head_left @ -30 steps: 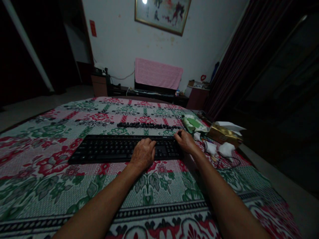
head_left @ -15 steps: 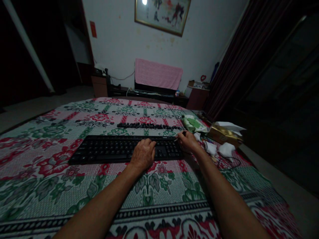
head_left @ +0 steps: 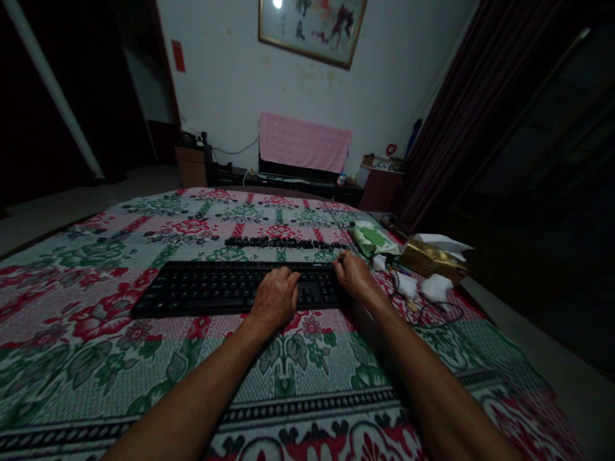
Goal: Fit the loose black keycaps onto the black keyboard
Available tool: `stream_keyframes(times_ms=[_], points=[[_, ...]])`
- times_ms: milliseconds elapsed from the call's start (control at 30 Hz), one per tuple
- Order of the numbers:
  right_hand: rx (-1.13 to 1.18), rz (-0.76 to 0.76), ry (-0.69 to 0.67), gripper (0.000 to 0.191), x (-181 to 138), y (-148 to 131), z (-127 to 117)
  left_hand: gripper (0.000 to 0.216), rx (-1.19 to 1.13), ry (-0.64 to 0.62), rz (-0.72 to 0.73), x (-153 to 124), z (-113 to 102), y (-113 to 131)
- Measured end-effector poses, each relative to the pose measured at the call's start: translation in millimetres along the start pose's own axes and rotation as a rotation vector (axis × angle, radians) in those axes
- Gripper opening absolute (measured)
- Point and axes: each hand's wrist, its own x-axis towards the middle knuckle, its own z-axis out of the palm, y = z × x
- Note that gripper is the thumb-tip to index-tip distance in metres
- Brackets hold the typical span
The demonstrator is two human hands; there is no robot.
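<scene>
A black keyboard [head_left: 206, 288] lies lengthwise across the flowered cloth [head_left: 288, 358]. My left hand [head_left: 276, 294] rests on its keys right of the middle, palm down, thumb out to the right, with nothing visible in it. Over the number pad at the right end, my right hand [head_left: 354, 274] is closed around a small dark-handled tool [head_left: 342, 257]. Its tip is hidden behind the fingers, so its exact kind is unclear. Beyond the keyboard, several loose black keycaps [head_left: 288, 243] form a long row.
To the right lie a green and white wipes packet [head_left: 372, 238], a gold tissue box [head_left: 432, 257], crumpled white tissues [head_left: 436, 288] and a thin dark cable [head_left: 439, 322]. A pink cloth [head_left: 305, 142] hangs at the far wall.
My right hand has shifted slightly left and turned over the number pad, and the tool's thin metal tip no longer shows. My left hand stays in place.
</scene>
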Motion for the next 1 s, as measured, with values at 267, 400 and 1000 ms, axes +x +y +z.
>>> stream_keyframes(times_ms=[267,400,1000], points=[[0.327,-0.016,0.013,0.014,-3,-33,-2,0.028,-0.018,0.015,-0.003,-1,-2,1],[0.942,0.136,-0.168,0.025,-2,-32,0,0.035,-0.066,0.042,-0.021,0,-3,2],[1.259,0.308,-0.053,0.014,-16,-63,13,0.025,-0.05,0.042,-0.036,2,1,4]])
